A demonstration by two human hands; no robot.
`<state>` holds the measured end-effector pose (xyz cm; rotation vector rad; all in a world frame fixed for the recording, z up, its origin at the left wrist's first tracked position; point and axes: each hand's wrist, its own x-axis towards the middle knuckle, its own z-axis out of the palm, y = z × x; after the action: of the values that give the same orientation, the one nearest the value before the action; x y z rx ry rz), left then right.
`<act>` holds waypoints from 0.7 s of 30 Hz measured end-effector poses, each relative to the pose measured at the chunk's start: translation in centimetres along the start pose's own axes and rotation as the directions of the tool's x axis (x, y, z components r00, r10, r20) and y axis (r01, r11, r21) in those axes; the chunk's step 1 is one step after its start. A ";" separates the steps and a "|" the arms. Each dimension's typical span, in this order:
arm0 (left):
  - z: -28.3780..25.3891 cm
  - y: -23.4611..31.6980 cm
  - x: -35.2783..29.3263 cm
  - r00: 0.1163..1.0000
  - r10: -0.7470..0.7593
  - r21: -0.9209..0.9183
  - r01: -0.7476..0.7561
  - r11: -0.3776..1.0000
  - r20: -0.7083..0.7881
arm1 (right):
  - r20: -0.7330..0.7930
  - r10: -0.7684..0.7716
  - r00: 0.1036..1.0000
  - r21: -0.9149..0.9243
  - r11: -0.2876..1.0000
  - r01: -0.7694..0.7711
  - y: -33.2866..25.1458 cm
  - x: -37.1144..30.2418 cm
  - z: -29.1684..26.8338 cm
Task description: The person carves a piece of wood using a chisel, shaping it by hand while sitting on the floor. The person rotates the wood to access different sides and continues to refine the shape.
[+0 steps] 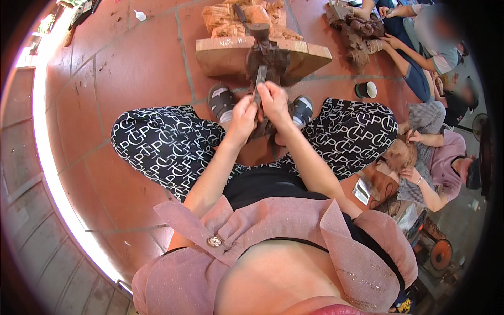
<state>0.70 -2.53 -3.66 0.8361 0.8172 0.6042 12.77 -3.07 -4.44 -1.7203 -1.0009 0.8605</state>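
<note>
Both my hands are closed close together between my knees. My right hand (274, 102) grips a flat grey bar-like tool (261, 74), its squared end pointing away from me. Just left of it and slightly nearer, my left hand (243, 118) has its fingers wrapped at the tool's near end; what else lies in them is hidden. Directly beyond the tool stands a dark brown carved wooden piece (266, 59). Its lower part runs back under my hands, mostly covered by them. The tool's end overlaps the piece; I cannot tell whether they touch.
Behind the carving is a thick pale wooden slab (310, 56) with an orange-brown carved block (218, 20). A cup (366, 90) lies on the tiled floor to the right. Co-workers sit along the right with carvings, one dark carving (357, 39) among them. A white bottle (139, 16) lies far left.
</note>
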 end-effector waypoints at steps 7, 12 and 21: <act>-1.1 -1.0 -0.2 0.996 -0.085 -0.051 0.085 0.995 -0.001 | 0.099 0.184 0.978 0.147 0.969 -0.197 2.1 0.0 0.8; -1.5 -0.3 -1.4 0.989 -0.112 0.019 0.111 0.994 0.091 | 0.057 0.105 0.993 0.089 0.990 -0.110 1.6 -1.7 0.2; -0.7 0.2 0.6 0.998 -0.017 0.105 0.011 0.994 0.065 | 0.041 0.054 0.998 0.140 0.988 -0.059 0.8 1.3 -0.2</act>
<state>0.40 -1.70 -4.00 0.9404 0.7996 0.5223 13.67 -2.15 -5.27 -1.6241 -0.8970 0.9792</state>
